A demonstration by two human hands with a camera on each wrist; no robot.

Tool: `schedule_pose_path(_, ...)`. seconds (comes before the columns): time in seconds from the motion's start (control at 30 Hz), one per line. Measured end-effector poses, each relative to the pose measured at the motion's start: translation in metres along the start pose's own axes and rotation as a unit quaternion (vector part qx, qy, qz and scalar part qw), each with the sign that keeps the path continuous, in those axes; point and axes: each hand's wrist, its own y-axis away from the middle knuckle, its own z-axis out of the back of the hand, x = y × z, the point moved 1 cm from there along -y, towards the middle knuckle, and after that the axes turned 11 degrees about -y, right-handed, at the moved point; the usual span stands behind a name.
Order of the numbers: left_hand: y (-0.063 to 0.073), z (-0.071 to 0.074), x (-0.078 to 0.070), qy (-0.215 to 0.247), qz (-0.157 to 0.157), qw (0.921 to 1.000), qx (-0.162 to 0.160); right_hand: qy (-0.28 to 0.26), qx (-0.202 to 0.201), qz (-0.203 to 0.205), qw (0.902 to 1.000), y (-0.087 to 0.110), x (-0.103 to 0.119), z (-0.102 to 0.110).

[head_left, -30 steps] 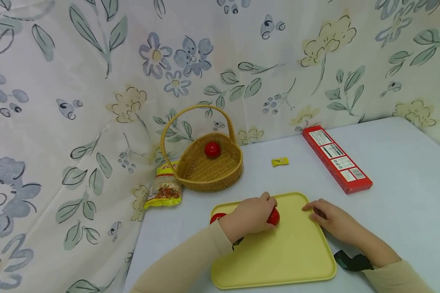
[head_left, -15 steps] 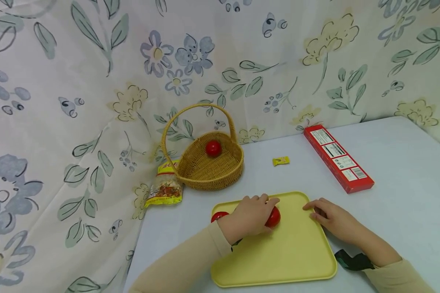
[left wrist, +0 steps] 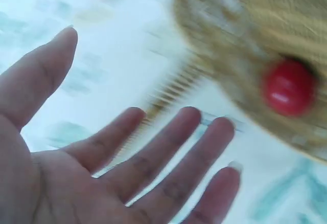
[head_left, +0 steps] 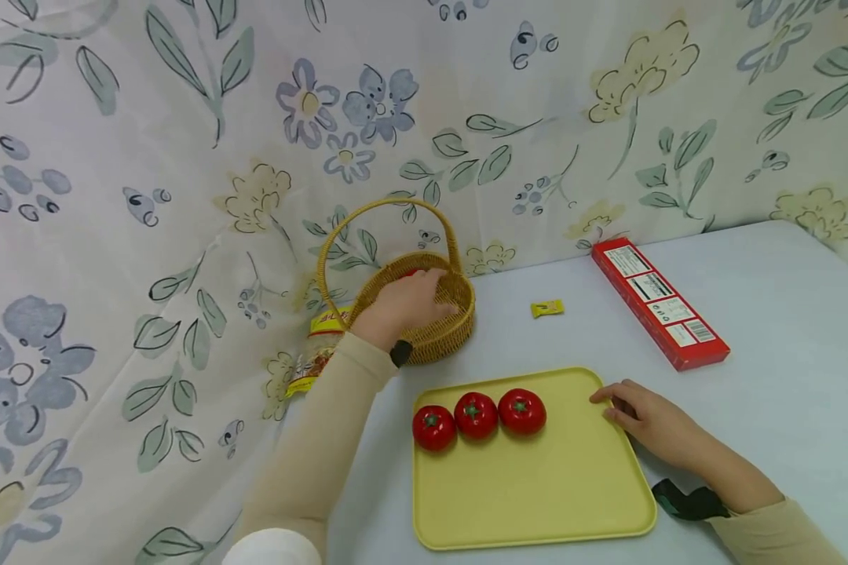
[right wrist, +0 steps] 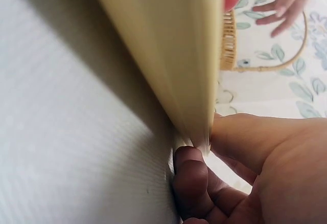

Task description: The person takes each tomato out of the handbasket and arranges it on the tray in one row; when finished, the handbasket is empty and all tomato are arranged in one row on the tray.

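My left hand (head_left: 411, 304) is over the wicker basket (head_left: 441, 344), fingers spread and palm bare in the left wrist view. Inside that basket lies one red tomato (left wrist: 289, 87), mostly covered by the hand in the head view. Three more tomatoes form a row along the far left of the yellow tray (head_left: 537, 494): a left one (head_left: 434, 428), a middle one (head_left: 477, 416) and a right one (head_left: 522, 411). At the tray's right edge, my right hand (head_left: 653, 424) pinches the rim, some fingers curled against its outer side.
A yellow-topped food bag (head_left: 313, 357) leans beside the basket, partly behind the left forearm. A small yellow wrapped packet (head_left: 547, 308) and a long red box (head_left: 660, 304) lie at the back right. A floral curtain (head_left: 424, 118) borders the table.
My left hand has let go of the tomato on the tray and moved up and left to the basket, uncovering the row of three. The right hand keeps its place at the tray edge.
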Motion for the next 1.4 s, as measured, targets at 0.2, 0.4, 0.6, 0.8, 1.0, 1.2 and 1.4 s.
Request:
schedule_pose_path(0.2, -0.047, -0.009, 0.051, 0.028, 0.049, 0.9976, 0.040, -0.005, 0.000, 0.002, 1.0000, 0.000, -0.001, 0.001)
schedule_pose_path(0.4, -0.067, -0.020, 0.067, 0.021, 0.063, 0.9930, 0.098, -0.010, 0.002, 0.010, 0.9999, -0.001, 0.000, -0.002)
schedule_pose_path(0.6, -0.070, -0.027, 0.074, 0.033, 0.057, 0.9898, 0.127, -0.011, 0.002, 0.013, 0.9999, -0.001, 0.001, -0.004)
schedule_pose_path(0.8, -0.075, -0.031, 0.076, -0.014, 0.056, 0.9951, 0.081, 0.001, -0.004, 0.016, 0.9999, -0.001, 0.001, -0.002)
schedule_pose_path(1.0, -0.082, -0.038, 0.076, -0.004, 0.079, 0.9927, 0.090, -0.001, -0.007, 0.011, 0.9999, 0.000, -0.001, -0.002)
schedule_pose_path(1.2, -0.091, -0.048, 0.075, 0.016, 0.057, 0.9954, 0.076, -0.004, -0.006, 0.010, 0.9999, 0.001, -0.002, -0.002)
schedule_pose_path(1.4, -0.099, -0.057, 0.075, 0.002, 0.048, 0.9935, 0.104, 0.001, -0.009, 0.002, 1.0000, 0.002, -0.002, -0.001)
